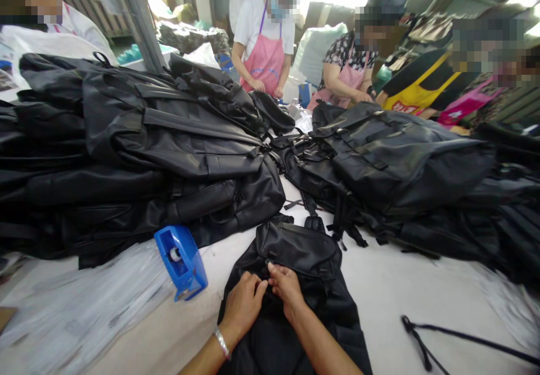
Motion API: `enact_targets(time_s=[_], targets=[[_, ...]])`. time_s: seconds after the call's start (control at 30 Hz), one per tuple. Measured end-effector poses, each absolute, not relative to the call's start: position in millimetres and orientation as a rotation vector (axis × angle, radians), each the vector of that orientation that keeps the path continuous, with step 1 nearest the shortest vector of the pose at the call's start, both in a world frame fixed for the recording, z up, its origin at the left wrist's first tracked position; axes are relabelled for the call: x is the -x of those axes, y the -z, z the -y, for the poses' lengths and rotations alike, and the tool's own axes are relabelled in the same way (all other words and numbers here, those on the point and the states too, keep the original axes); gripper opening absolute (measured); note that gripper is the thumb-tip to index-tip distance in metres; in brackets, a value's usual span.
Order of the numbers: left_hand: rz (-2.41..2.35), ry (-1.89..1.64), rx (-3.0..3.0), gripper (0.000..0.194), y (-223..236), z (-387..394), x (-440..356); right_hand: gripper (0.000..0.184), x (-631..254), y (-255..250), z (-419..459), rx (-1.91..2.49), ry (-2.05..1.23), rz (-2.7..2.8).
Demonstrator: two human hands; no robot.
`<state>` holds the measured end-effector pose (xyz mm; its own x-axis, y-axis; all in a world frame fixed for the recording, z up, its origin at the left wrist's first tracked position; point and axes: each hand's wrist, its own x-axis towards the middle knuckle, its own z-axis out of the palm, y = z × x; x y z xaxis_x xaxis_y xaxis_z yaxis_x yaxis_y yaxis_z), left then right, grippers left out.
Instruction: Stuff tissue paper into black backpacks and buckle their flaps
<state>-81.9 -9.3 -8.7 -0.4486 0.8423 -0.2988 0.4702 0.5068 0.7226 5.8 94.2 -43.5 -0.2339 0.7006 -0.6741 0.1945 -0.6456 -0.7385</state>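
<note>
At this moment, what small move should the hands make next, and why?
I'd probably steady the black bag with the left hand while the right hand works at the lower edge of its upper pocket: both hands' fingertips sit close together there, though whatever is between them is too small to make out.

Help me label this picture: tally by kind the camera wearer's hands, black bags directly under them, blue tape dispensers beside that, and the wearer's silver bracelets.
Left hand and right hand: 2
Black bag under them: 1
Blue tape dispenser: 1
Silver bracelet: 1
Total: 5
</note>
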Motion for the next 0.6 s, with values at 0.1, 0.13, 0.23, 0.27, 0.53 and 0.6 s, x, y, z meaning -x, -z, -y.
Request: enact_targets(time_s=[0.1, 0.13, 0.23, 0.27, 0.53, 0.6], targets=[[-2.049, -0.731, -1.006, 0.022, 12, 7, 82, 0.055, -6, 38, -92, 1.619, -2.061, 1.064], [-2.015, -0.754, -0.953, 0.016, 13, 8, 83, 0.053, -8, 36, -92, 1.585, -2.083, 1.069], [-1.852, -0.837, -0.761, 0.01, 20, 13, 85, 0.048, -16, 29, -92, 1.51, -2.145, 1.005], [-1.801, -0.869, -0.712, 0.011, 23, 14, 86, 0.048, -19, 26, -92, 1.512, -2.154, 0.966], [-1.611, -1.246, -0.562, 0.016, 15, 12, 81, 0.043, -29, 9, -91, 1.435, -2.203, 0.799], [-1.57, -1.292, -0.54, 0.019, 8, 6, 78, 0.042, -29, 6, -92, 1.362, -2.212, 0.776]])
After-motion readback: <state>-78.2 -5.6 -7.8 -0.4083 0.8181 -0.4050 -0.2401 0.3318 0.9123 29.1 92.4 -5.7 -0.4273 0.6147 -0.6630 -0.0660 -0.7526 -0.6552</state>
